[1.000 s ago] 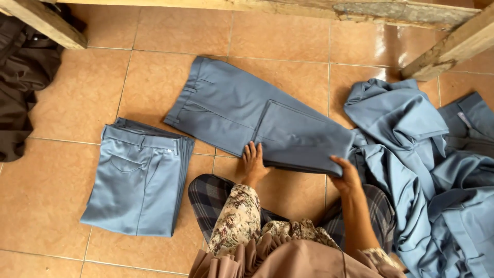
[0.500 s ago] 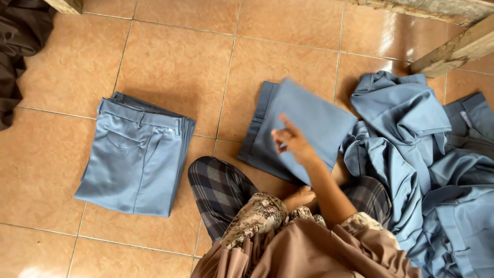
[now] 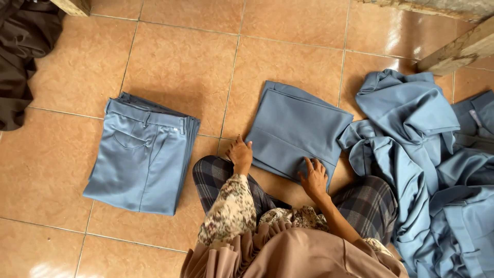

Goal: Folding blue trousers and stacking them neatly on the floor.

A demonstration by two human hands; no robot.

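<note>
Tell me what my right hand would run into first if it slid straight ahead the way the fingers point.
The right hand already rests on the folded blue trousers, fingers pointing up across them. It would likely cross that cloth first, then bare tiled floor beyond.

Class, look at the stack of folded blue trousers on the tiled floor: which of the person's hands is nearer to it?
Left. The left hand rests at the near-left corner of the folded cloth, closer to the stack of trousers; the right hand presses the cloth's near edge, farther away.

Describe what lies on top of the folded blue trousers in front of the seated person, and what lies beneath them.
Both hands rest on the folded blue trousers: left hand at the near left corner, right hand on the near edge. Orange floor tiles surround them; the floor directly beneath is covered.
</note>
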